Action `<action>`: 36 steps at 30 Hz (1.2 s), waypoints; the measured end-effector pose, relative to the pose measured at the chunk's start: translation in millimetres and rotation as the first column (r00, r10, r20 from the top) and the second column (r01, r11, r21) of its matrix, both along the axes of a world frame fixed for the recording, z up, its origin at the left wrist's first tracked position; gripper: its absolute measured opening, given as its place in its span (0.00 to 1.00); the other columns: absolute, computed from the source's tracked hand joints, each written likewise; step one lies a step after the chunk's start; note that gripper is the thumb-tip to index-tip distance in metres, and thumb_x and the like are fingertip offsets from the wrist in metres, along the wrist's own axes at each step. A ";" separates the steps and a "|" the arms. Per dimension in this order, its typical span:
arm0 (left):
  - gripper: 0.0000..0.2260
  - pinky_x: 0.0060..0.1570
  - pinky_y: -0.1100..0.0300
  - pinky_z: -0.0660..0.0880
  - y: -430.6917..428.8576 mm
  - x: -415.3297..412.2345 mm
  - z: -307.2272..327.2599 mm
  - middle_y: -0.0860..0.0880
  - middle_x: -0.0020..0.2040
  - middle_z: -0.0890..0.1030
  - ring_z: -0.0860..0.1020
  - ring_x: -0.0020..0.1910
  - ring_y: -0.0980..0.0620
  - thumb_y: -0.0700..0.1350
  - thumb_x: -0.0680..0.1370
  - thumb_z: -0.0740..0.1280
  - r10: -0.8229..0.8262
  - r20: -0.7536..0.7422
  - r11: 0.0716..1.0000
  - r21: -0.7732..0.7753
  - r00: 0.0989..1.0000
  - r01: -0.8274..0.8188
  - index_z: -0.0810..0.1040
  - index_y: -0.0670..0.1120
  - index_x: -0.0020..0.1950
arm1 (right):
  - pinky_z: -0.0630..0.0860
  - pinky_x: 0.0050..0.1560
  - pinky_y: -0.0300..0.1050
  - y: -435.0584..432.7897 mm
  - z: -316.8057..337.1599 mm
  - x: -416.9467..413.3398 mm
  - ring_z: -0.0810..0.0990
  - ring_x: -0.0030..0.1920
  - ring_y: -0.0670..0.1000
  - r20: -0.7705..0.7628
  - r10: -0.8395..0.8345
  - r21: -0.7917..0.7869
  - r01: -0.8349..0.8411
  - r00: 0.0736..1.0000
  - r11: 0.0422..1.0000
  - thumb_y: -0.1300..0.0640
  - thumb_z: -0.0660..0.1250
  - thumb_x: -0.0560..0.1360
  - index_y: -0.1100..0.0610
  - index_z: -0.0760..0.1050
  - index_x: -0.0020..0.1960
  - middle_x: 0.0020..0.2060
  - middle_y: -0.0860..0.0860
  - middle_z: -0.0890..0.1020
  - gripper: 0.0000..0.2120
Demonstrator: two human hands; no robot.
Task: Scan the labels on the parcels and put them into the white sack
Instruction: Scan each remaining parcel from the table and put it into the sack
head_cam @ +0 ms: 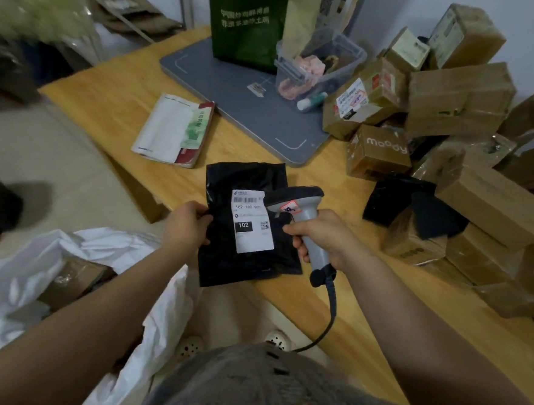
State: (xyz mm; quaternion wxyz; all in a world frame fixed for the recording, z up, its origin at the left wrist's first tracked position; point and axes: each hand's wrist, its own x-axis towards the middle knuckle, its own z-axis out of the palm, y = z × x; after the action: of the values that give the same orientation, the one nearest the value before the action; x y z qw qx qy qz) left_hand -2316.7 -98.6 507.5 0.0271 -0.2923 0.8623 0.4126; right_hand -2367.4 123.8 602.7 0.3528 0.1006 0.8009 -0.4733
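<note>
My left hand pinches the left edge of a flat black plastic parcel held over the table's near edge. Its white label faces up and shows a barcode and "102". My right hand grips the handle of a grey barcode scanner, whose head points at the label's right side. The scanner's cable hangs down toward my body. The white sack stands open on the floor at the lower left, with a brown box inside it.
A heap of taped cardboard parcels and another black bag fill the right of the wooden table. Behind lie a grey scale pad, a green bag, a clear bin and a white envelope.
</note>
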 end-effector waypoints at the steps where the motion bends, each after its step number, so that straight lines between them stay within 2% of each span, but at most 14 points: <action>1: 0.07 0.23 0.66 0.67 -14.8 11.1 0.5 0.48 0.44 0.79 0.77 0.25 0.56 0.42 0.80 0.65 0.078 -0.031 0.996 0.031 0.996 -0.077 0.78 0.42 0.55 | 0.70 0.24 0.40 -10.5 -1.8 0.8 0.72 0.22 0.49 0.011 0.034 -0.012 -0.034 0.999 0.999 0.62 0.71 0.73 0.60 0.73 0.38 0.23 0.53 0.75 0.08; 4: 0.07 0.27 0.61 0.72 -58.8 48.4 -2.9 0.44 0.47 0.82 0.80 0.29 0.50 0.40 0.80 0.62 0.262 -0.097 0.964 0.081 0.960 -0.254 0.79 0.43 0.54 | 0.69 0.23 0.39 -45.3 -6.8 5.8 0.71 0.21 0.49 0.039 0.138 -0.058 -0.136 0.990 0.989 0.63 0.70 0.73 0.61 0.73 0.38 0.24 0.54 0.74 0.08; 7: 0.09 0.32 0.60 0.76 -96.8 88.8 -13.4 0.45 0.48 0.80 0.79 0.25 0.55 0.40 0.81 0.62 0.461 -0.072 0.885 0.108 0.884 -0.453 0.78 0.40 0.57 | 0.69 0.24 0.40 -78.6 -10.5 13.1 0.71 0.21 0.50 0.044 0.244 -0.075 -0.241 0.969 0.968 0.64 0.70 0.73 0.61 0.73 0.38 0.25 0.54 0.74 0.08; 9: 0.10 0.29 0.60 0.77 -119.4 116.8 -22.5 0.42 0.49 0.80 0.78 0.25 0.55 0.39 0.81 0.62 0.588 -0.022 0.803 0.134 0.808 -0.581 0.77 0.37 0.60 | 0.69 0.24 0.41 -97.3 -11.4 18.1 0.70 0.21 0.50 0.046 0.304 -0.077 -0.300 0.952 0.951 0.64 0.70 0.74 0.61 0.72 0.39 0.26 0.55 0.74 0.08; 11: 0.09 0.23 0.62 0.76 -140.4 149.5 -35.0 0.38 0.50 0.79 0.77 0.29 0.48 0.39 0.81 0.61 0.660 0.085 0.736 0.126 0.746 -0.665 0.76 0.36 0.58 | 0.68 0.24 0.41 -112.7 -12.4 21.8 0.70 0.21 0.50 0.050 0.341 -0.077 -0.337 0.939 0.938 0.64 0.70 0.74 0.62 0.72 0.38 0.26 0.55 0.74 0.08; 12: 0.08 0.25 0.60 0.76 -147.6 166.7 -42.6 0.36 0.49 0.78 0.76 0.31 0.45 0.39 0.81 0.61 0.652 0.168 0.738 0.087 0.740 -0.669 0.76 0.35 0.52 | 0.68 0.25 0.41 -118.3 -12.4 23.2 0.70 0.21 0.50 0.050 0.355 -0.072 -0.351 0.934 0.934 0.64 0.70 0.74 0.61 0.73 0.37 0.25 0.55 0.74 0.09; 14: 0.07 0.42 0.50 0.78 -155.7 195.3 -57.1 0.33 0.49 0.77 0.77 0.40 0.37 0.38 0.80 0.63 0.602 0.344 0.763 0.021 0.721 -0.647 0.74 0.34 0.46 | 0.68 0.24 0.41 -126.3 -12.8 24.7 0.70 0.21 0.50 0.049 0.368 -0.064 -0.365 0.929 0.929 0.64 0.70 0.73 0.62 0.73 0.38 0.25 0.55 0.74 0.09; 16: 0.11 0.52 0.43 0.75 -153.8 206.0 -67.4 0.29 0.53 0.76 0.76 0.51 0.31 0.37 0.78 0.65 0.554 0.437 0.781 0.021 0.708 -0.624 0.73 0.31 0.57 | 0.68 0.23 0.40 -130.1 -14.3 24.4 0.70 0.20 0.50 0.055 0.351 -0.065 -0.347 0.935 0.936 0.64 0.70 0.73 0.62 0.72 0.39 0.24 0.54 0.73 0.08; 18: 0.13 0.54 0.44 0.74 -148.1 195.9 -68.0 0.30 0.55 0.76 0.76 0.54 0.32 0.38 0.78 0.65 0.499 0.434 0.826 0.025 0.750 -0.564 0.73 0.33 0.60 | 0.68 0.23 0.40 -131.4 -15.3 22.4 0.70 0.20 0.49 0.064 0.321 -0.074 -0.317 0.945 0.946 0.64 0.71 0.73 0.62 0.72 0.40 0.24 0.54 0.74 0.08; 21: 0.05 0.56 0.49 0.71 -138.1 154.7 -52.1 0.34 0.53 0.77 0.75 0.57 0.35 0.40 0.79 0.63 0.377 0.379 0.918 -0.033 0.845 -0.394 0.75 0.39 0.50 | 0.69 0.24 0.41 -126.3 -17.0 18.8 0.71 0.21 0.50 0.066 0.263 -0.095 -0.256 0.963 0.962 0.64 0.71 0.73 0.62 0.73 0.40 0.24 0.54 0.74 0.07; 25: 0.20 0.57 0.50 0.70 -105.6 80.5 -28.9 0.35 0.64 0.73 0.71 0.63 0.37 0.44 0.79 0.63 0.203 0.220 0.976 -0.121 0.954 -0.180 0.68 0.37 0.69 | 0.70 0.24 0.41 -99.5 -17.3 11.5 0.71 0.21 0.50 0.046 0.093 -0.136 -0.086 0.995 0.987 0.64 0.72 0.73 0.62 0.74 0.39 0.22 0.53 0.75 0.07; 28: 0.20 0.58 0.47 0.72 -68.4 31.2 -7.2 0.39 0.68 0.70 0.74 0.61 0.40 0.44 0.79 0.64 0.053 0.017 0.990 -0.135 0.998 -0.050 0.69 0.41 0.70 | 0.70 0.22 0.39 -75.9 -13.8 9.2 0.71 0.19 0.49 0.034 -0.036 -0.175 0.042 0.999 0.984 0.64 0.72 0.72 0.61 0.74 0.39 0.21 0.52 0.75 0.08; 32: 0.21 0.58 0.54 0.72 10.6 -31.6 16.0 0.45 0.68 0.70 0.75 0.61 0.46 0.44 0.79 0.65 -0.274 -0.142 0.949 -0.197 0.951 0.244 0.69 0.45 0.72 | 0.71 0.23 0.40 -17.7 -6.7 4.8 0.71 0.20 0.49 -0.040 -0.282 -0.201 0.269 0.959 0.942 0.64 0.73 0.70 0.61 0.74 0.37 0.23 0.53 0.75 0.08; 36: 0.20 0.60 0.55 0.69 95.4 -74.9 32.6 0.45 0.67 0.71 0.72 0.63 0.46 0.44 0.80 0.64 -0.594 -0.161 0.797 -0.249 0.789 0.550 0.70 0.45 0.72 | 0.71 0.24 0.41 47.3 0.3 8.0 0.72 0.20 0.50 -0.103 -0.506 -0.224 0.476 0.856 0.851 0.66 0.71 0.71 0.61 0.74 0.35 0.23 0.53 0.75 0.09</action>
State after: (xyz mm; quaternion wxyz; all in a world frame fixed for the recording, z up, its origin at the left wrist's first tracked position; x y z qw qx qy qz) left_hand -2391.6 -3.1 540.1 0.0232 0.0322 0.9424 0.3322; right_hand -2359.4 171.0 603.0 0.1630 0.2301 0.7248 -0.6286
